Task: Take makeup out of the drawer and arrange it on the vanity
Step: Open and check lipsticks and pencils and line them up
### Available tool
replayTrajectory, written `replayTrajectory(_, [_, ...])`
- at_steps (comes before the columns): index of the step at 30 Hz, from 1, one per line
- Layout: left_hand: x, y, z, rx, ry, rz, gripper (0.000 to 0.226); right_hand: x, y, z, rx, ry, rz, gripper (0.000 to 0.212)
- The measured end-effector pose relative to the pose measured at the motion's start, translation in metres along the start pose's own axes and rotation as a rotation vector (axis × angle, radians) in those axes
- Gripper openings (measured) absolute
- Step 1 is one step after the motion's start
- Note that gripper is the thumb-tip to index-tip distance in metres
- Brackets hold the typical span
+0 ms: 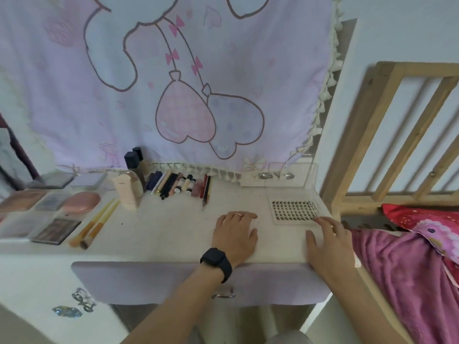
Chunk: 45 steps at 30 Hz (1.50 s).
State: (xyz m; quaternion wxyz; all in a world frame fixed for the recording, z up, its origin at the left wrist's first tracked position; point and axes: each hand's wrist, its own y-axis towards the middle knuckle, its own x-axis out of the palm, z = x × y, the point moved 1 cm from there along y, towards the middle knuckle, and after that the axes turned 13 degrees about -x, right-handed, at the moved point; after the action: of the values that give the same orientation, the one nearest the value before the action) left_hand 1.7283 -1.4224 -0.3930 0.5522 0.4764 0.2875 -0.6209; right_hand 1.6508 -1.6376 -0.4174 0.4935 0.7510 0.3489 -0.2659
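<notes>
On the pale vanity top (173, 232) the makeup lies in loose groups. At the far left sit several flat palettes (56, 230), with a pink oval compact (80, 201) behind them and two orange-handled brushes (95, 225) lying side by side just to their right. A cream tube (125, 193) stands near the back, in front of two dark-capped bottles (134, 157). To its right, a row of pencils and small tubes (176, 184) lies fanned against the hem of a lilac cartoon cloth (149, 83) hanging behind the vanity. At the right end a card of false lashes (293, 209) lies flat, with a clear acrylic box (280, 175) behind it. The left hand (234, 234), a black watch (216, 263) on its wrist, rests palm down on the bare tabletop with fingers loose, holding nothing. The right hand (327, 242) lies near the front right corner, fingers stretched out and gripping nothing, its fingertips touching the near edge of the lash card. Below the front edge is the lavender drawer front (149, 281) with its small handle (223, 294); I cannot tell whether it is fully closed. A wooden bed frame (397, 135) and pink blanket (409, 281) stand to the right.
</notes>
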Motion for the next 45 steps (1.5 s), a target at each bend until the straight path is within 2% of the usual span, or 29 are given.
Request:
replayTrajectory(3, [-0.018, -0.008, -0.049, -0.075, 0.006, 0.047, 0.037, 0.007, -0.011, -0.047, -0.152, 0.037, -0.091, 0.023])
replayTrajectory(7, [-0.041, -0.011, -0.116, -0.238, 0.055, 0.065, 0.042, 0.033, -0.002, -0.112, -0.263, 0.12, -0.285, 0.024])
replayTrajectory(10, [-0.05, -0.009, -0.152, -0.335, 0.098, -0.002, 0.053, 0.055, 0.019, -0.152, -0.259, 0.192, -0.388, 0.025])
replayTrajectory(13, [-0.05, -0.008, -0.16, -0.36, 0.083, -0.026, 0.053, 0.079, 0.053, -0.176, -0.205, 0.26, -0.433, 0.026])
replayTrajectory(20, [-0.048, -0.004, -0.162, -0.372, 0.057, 0.014, 0.053, 0.126, 0.11, -0.194, -0.317, -0.019, -0.765, 0.057])
replayTrajectory(25, [-0.043, -0.003, -0.166, -0.376, 0.033, 0.017, 0.054, 0.128, 0.108, -0.182, -0.349, -0.099, -0.693, 0.044])
replayTrajectory(28, [-0.043, -0.004, -0.167, -0.371, 0.033, 0.025, 0.053, 0.126, 0.11, -0.181, -0.249, -0.09, -0.57, 0.03])
replayTrajectory(31, [-0.043, -0.004, -0.166, -0.371, 0.02, 0.024, 0.053, 0.126, 0.115, -0.189, -0.177, -0.13, -0.538, 0.033])
replayTrajectory(35, [-0.044, -0.005, -0.166, -0.371, 0.014, 0.022, 0.053, 0.131, 0.124, -0.195, -0.128, -0.176, -0.576, 0.029])
replayTrajectory(41, [-0.044, -0.005, -0.166, -0.378, 0.005, 0.007, 0.053, 0.13, 0.139, -0.195, 0.095, 0.025, -0.7, 0.022])
replayTrajectory(45, [-0.045, -0.008, -0.164, -0.374, 0.003, 0.025, 0.053, 0.134, 0.147, -0.187, 0.17, 0.072, -0.79, 0.03])
